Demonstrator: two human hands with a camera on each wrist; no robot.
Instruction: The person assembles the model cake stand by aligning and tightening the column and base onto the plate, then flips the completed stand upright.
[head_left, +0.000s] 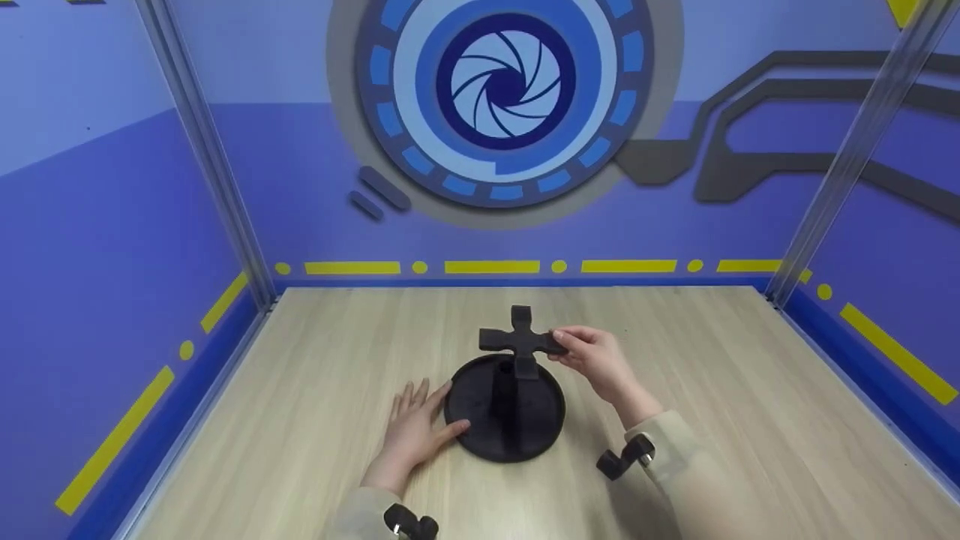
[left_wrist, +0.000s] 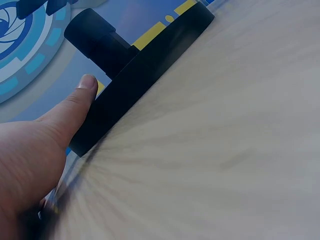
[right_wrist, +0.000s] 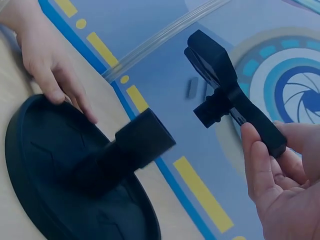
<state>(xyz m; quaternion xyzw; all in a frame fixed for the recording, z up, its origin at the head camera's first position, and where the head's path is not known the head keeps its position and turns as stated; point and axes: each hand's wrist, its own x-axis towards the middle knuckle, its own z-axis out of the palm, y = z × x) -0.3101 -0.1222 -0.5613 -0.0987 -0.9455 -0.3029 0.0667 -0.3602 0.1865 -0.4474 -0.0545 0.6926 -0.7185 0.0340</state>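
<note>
A round black base [head_left: 472, 439] with a raised rim and an upright hollow post [right_wrist: 135, 142] stands on the table. My left hand [head_left: 416, 431] rests at its left edge, thumb over the rim and fingers spread along the side. In my right hand [head_left: 596, 356] one arm of a black cross-shaped piece [head_left: 523, 341] is pinched between thumb and fingers. That cross hangs above the far side of the base, apart from the post. In the right wrist view a short ribbed stub [right_wrist: 207, 110] sticks out from the middle of the cross, on the side toward the post.
The light wood table [head_left: 337, 352] runs back to a blue printed wall [head_left: 277, 187]. Similar panels [head_left: 112, 285] stand at left and right, joined by metal corner posts [head_left: 217, 165]. Black wrist bands [head_left: 626, 457] sit on both sleeves.
</note>
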